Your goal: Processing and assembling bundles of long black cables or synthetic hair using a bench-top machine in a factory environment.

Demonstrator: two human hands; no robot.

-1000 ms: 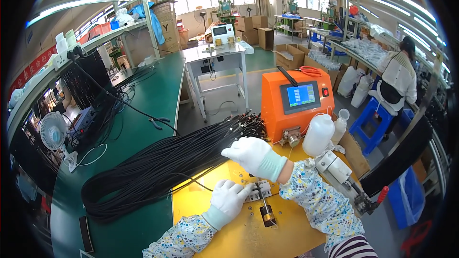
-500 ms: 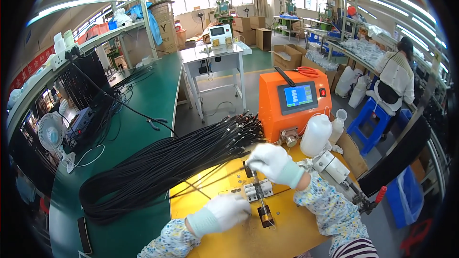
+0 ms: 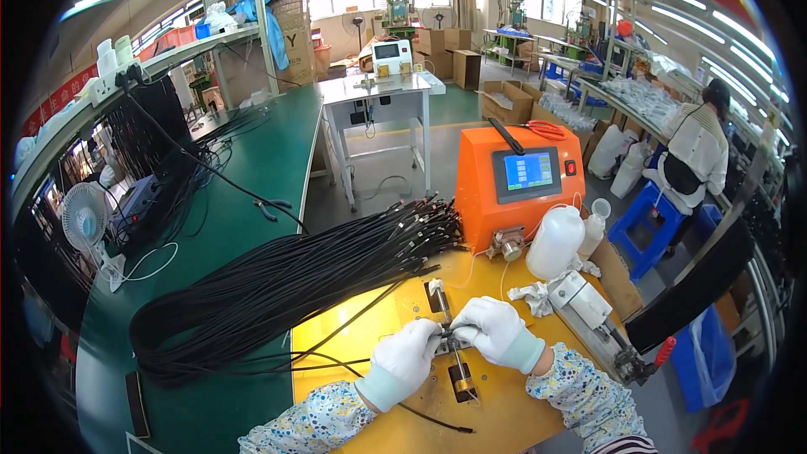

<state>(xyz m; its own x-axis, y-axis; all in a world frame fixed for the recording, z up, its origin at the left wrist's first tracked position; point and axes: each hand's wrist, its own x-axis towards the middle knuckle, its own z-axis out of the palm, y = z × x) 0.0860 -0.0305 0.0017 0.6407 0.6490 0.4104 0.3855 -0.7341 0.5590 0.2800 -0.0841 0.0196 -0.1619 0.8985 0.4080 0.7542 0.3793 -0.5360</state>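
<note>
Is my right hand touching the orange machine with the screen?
Apart. The head view shows it: a strip of bare yellow tabletop lies between the right hand and the foot of the orange machine.

The white gloves (image 3: 405,361) look like matt cloth. Black cables (image 3: 277,290) crossing the left edge of the yellow tabletop (image 3: 504,395) have smooth, plastic-like sheathing. Near its far right corner, the orange housing (image 3: 504,217) is glossy, the large bottle (image 3: 555,242) smooth plastic.
</note>
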